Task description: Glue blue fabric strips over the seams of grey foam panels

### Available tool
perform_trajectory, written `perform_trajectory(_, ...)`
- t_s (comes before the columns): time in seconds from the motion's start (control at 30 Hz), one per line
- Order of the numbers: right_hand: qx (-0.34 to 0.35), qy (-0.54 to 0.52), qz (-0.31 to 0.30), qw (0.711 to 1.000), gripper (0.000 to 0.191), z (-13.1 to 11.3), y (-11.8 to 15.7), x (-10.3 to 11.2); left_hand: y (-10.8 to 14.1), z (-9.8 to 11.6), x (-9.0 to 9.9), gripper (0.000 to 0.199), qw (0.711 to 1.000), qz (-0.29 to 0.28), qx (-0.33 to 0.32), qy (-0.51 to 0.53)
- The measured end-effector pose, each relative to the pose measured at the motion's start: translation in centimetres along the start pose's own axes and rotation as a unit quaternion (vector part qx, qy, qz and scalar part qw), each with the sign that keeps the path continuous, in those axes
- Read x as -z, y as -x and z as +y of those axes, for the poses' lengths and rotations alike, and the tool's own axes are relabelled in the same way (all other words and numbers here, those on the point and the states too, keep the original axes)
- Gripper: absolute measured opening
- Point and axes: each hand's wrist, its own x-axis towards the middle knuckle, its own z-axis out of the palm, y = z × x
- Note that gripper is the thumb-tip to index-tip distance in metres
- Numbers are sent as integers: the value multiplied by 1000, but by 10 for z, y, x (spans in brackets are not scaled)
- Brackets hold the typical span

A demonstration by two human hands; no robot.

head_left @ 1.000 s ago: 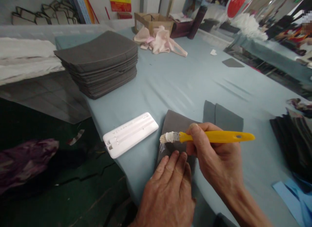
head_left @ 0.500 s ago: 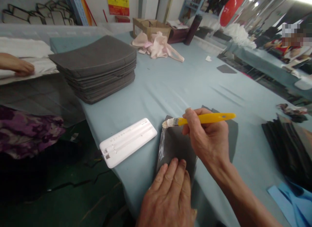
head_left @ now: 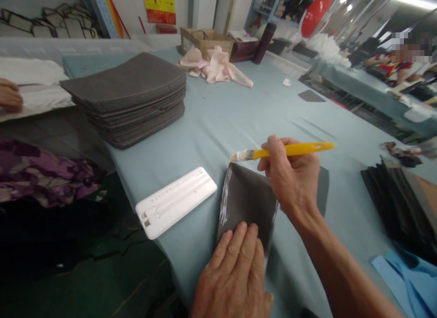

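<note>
My right hand [head_left: 292,172] grips a yellow-handled paintbrush [head_left: 300,149]. Its pale, coated bristles point left, at the far corner of a dark grey sheet piece [head_left: 251,197]; whether they touch it I cannot tell. White smears run along the left edge of this piece, and a thin pale line shows on its right edge. My left hand [head_left: 235,272] lies flat on the near part of the piece, fingers stretched out. Another dark grey piece [head_left: 322,188] is partly hidden behind my right hand. Left of the piece lies a white power bank [head_left: 176,202].
A tall stack of dark grey pieces [head_left: 126,99] stands at the left. Pink cloth [head_left: 218,65], a cardboard box [head_left: 206,42] and a dark bottle [head_left: 264,43] are at the back. Dark pieces [head_left: 399,204] and blue cloth [head_left: 406,277] lie right. Another person's hand [head_left: 10,95] rests on white fabric.
My right hand has raised the brush from the left edge of the piece to beyond its far corner. The other person's hand has moved left. My left hand stays on the piece.
</note>
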Motion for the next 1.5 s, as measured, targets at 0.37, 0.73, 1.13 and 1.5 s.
perform_trajectory(0.37, 41, -26, -52, 997, 28, 10, 37, 9, -1, 2, 2, 48, 1000, 4, 11, 15)
perform_trajectory(0.73, -25, 45, 17, 998, 26, -5, 49, 7, -10, 11, 18, 51, 997, -39, 19, -59)
perform_trajectory(1.13, -77, 76, -5, 994, 46, -5, 55, 17, -4, 22, 13, 56, 992, -73, 55, -83)
perform_trajectory(1.5, 25, 50, -9, 998, 31, -6, 52, 35, -2, -1, 4, 51, 1000, 1, 0, -18)
